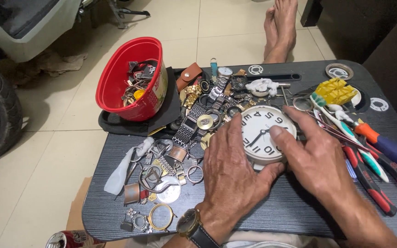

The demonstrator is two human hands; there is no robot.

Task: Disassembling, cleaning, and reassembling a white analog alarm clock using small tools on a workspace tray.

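While both hands sit on the clock, here is how it lies:
left hand: left hand (pixel 228 158) lies palm-down, fingers loosely spread over the left rim of the clock (pixel 263 133); looks like bracing so the case cannot slide; thumb curls under the lower edge
right hand: right hand (pixel 315 156) comes from the right; one fingertip presses on the white dial near the hands, the rest fan out over the right rim; nothing pinched; reads as a light touch on the face, not a lift
clock: round, white dial, pale case, face-up on the dark table (pixel 276 206), centre of the board; flat, so both hands can press down
wristwatch: wristwatch (pixel 190 223) on the left wrist, dark strap
parts heap: watches, bracelets, bezels and loose rings (pixel 161 217) piled left of and behind the clock; close enough to reach
red tub: red tub (pixel 129 78) tilted on a black tray at far left, holding more scrap
tools: red-handled pliers (pixel 368 177) and orange-blue screwdriver (pixel 384 144) laid out just right of the right hand; yellow block (pixel 334 91) behind
floor: drink can (pixel 70 239) at lower left; bare feet (pixel 281 27) beyond the table
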